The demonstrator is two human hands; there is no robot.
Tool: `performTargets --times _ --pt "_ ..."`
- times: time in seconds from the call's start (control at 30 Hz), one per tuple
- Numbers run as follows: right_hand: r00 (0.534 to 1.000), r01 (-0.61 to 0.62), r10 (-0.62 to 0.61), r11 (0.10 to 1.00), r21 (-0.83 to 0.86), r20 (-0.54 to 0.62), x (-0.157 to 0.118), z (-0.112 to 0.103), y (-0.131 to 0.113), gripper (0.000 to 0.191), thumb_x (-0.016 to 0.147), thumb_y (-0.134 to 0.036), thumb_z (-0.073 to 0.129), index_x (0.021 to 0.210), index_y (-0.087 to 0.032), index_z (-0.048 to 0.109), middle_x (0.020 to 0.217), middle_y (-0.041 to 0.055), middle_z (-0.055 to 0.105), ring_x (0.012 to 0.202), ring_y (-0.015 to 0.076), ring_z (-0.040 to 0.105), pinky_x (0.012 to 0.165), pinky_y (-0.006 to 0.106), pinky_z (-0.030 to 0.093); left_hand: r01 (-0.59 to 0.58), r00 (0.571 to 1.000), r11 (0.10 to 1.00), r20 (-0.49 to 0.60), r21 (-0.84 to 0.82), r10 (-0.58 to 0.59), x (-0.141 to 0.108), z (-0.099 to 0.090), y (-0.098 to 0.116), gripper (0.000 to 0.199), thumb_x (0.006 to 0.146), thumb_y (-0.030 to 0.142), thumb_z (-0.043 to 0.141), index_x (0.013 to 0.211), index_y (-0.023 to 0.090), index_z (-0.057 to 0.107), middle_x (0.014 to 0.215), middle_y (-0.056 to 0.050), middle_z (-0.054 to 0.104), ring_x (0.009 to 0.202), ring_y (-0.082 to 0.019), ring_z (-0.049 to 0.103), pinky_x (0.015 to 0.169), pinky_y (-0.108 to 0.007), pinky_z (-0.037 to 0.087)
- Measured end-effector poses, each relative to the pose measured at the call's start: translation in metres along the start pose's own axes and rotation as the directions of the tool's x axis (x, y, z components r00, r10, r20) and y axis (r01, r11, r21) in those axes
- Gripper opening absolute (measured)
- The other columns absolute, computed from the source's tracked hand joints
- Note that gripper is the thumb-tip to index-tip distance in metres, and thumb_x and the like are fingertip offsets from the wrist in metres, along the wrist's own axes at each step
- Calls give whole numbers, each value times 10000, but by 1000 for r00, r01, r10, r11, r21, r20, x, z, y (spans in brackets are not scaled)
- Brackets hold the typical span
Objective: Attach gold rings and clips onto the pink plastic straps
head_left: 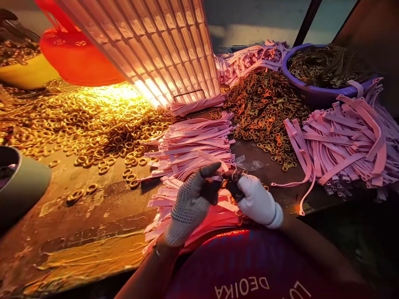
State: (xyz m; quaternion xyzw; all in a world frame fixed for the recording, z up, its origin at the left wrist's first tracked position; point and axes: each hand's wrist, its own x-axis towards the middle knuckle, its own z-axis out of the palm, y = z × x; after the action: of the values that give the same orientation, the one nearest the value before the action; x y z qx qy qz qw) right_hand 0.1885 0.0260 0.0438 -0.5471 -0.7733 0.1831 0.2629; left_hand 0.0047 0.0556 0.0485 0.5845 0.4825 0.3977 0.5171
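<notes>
My left hand [195,199], in a dotted white glove with dark fingertips, is pinched around the end of a pink strap [212,159]. Close against it, my right hand [252,197] in a white glove has its dark-tipped fingers pressed together at the same strap end. Whatever small part lies between the fingertips is too small to make out. Beneath and behind both hands lies a stack of pink straps [193,139]. Left of the stack spreads a heap of brass rings [115,124], and to its right is a pile of metal clasps [264,110].
A lit ribbed panel [174,50] stands behind the stack, beside a red container [75,54]. A purple basin [314,91] and loose pink straps [349,141] are at the right. A grey-green tube-like container [34,178] stands at the left edge.
</notes>
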Motion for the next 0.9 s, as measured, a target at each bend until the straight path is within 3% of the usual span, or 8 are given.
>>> performTargets --times 0.13,0.27,0.43,0.6,0.67,0.73,0.8,0.9 --pt "996 -43 41 999 29 83 3 7 6 229 850 -80 560 1039 -167 657 849 57 685 765 197 608 732 285 471 355 926 826 45 -438 -374 -2 12 6 299 834 379 737 1057 200 651 594 59 514 412 -41 347 373 -149 230" --pt "996 -42 41 999 14 83 0 3 10 272 830 -58 533 1045 -172 656 882 62 679 805 204 602 749 288 461 484 870 710 190 -511 -455 1 3 8 292 843 427 704 969 171 640 490 79 417 375 -32 227 345 -146 153" --pt "998 -13 23 987 -159 61 2 -9 -1 195 843 -121 561 1006 -178 651 1024 108 668 893 225 595 771 307 453 429 902 730 199 -532 -384 0 -1 7 268 879 430 689 888 188 572 679 45 559 374 -7 228 326 -154 168" --pt "981 139 -64 888 -439 181 9 -9 -11 69 882 -189 565 918 -168 621 870 97 649 723 225 553 599 331 347 318 946 931 129 -177 -299 -7 5 13 196 902 385 627 849 201 583 504 73 432 383 -55 332 365 -158 276" --pt "984 173 -124 838 -518 128 10 -2 -10 134 947 -165 476 878 -174 590 786 83 619 663 215 516 564 342 283 268 958 963 109 -23 -264 -7 3 16 228 902 386 631 796 189 586 522 59 448 401 -57 366 379 -162 300" --pt "992 107 -130 823 -557 -1 10 6 -8 253 1007 -153 383 817 -188 546 701 63 563 630 205 478 557 349 249 246 961 966 109 78 -254 -5 0 20 286 913 397 626 735 180 570 524 50 439 405 -55 368 376 -163 290" --pt "990 30 -103 828 -560 -100 10 11 -6 309 1040 -175 348 779 -202 510 663 48 521 621 198 456 558 353 237 266 955 964 126 26 -268 -3 -1 23 300 912 398 623 718 183 547 530 52 420 402 -55 349 364 -167 273" --pt "985 86 -156 819 -567 -76 10 9 -7 269 1034 -191 378 806 -197 522 724 60 560 629 193 458 552 358 219 309 949 934 122 -180 -291 0 -1 22 262 894 372 634 740 195 516 562 61 398 411 -54 313 355 -167 264"
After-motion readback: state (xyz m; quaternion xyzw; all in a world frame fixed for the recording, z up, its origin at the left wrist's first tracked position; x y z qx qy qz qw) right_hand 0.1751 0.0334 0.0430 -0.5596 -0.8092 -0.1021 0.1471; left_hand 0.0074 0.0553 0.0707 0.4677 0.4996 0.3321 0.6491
